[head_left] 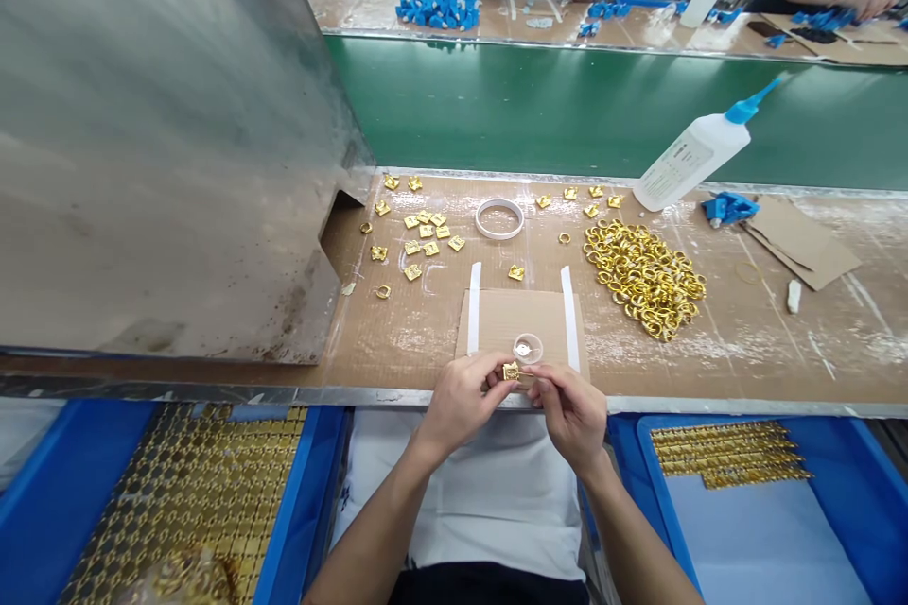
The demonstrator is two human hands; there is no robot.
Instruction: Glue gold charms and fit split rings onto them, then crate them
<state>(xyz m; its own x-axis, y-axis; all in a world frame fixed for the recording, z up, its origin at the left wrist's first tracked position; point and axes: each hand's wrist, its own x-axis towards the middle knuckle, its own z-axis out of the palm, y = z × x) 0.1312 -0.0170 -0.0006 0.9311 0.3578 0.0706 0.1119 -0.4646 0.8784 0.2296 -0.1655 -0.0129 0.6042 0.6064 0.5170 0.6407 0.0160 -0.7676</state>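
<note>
Between the thumb and fingers of the left hand (461, 402) sits a gold square piece (511, 371), clamped near its edge, which probably leaves its face free. Just to its right, the right hand (573, 411) comes in with fingertips pinched together, apparently on a thin stick-like thing (528, 373), too small to name surely; the grip looks suited to fine control. Right beyond the fingers stands a small clear dish (540, 349) with something white inside, handily close, so a short reach would do. Under it lies a cardboard pad (525, 310), with a white strip (474, 302) along each side, likely there to keep it from sliding. Ahead of both hands is a white ring (499, 235), and off beyond the left hand, more square pieces (427, 232) are spread out singly, perhaps so they don't knock together. Out past the right hand, look at that heap of gold rings (642, 279), loosely piled within reach! Behind it a bottle (688, 161) leans, blue nozzle upward, maybe for easy grabbing. And nearer the body, blue trays flank the lap, the left tray (288, 529) and the right tray (844, 482), both bearing gold pieces in rows, presumably to keep them orderly.
</note>
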